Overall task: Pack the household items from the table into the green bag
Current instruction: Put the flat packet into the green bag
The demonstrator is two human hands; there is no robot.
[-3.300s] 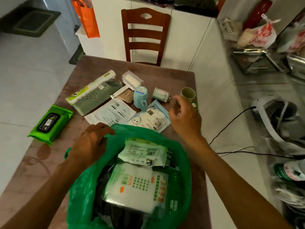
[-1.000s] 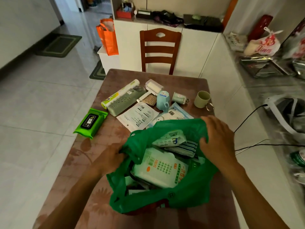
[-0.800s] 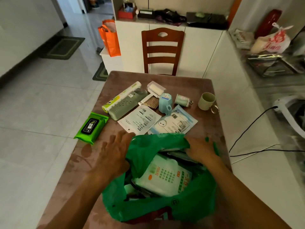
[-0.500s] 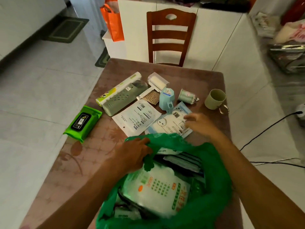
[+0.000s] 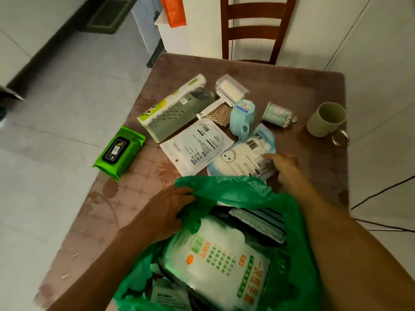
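The brown table (image 5: 292,86) fills most of the frame, its left edge running diagonally from upper centre to lower left. The green bag (image 5: 301,243) sits open at the bottom centre, already stuffed with a big white pack (image 5: 215,254). Left hand (image 5: 170,212) grips the bag's rim at mid-frame, fingers curled into the plastic. Right hand (image 5: 283,164) rests fingers on the blue-edged packet (image 5: 242,158), just beyond the bag's mouth; can't tell if it's pinching it or only touching.

Still out on the table: the grey-green case (image 5: 177,115) upper centre, a white flat packet (image 5: 197,147), a green wipes pack (image 5: 119,151) hanging right at the left edge, and a mug (image 5: 325,120) near the right edge. There's bare tabletop along the far side by the chair (image 5: 253,30).
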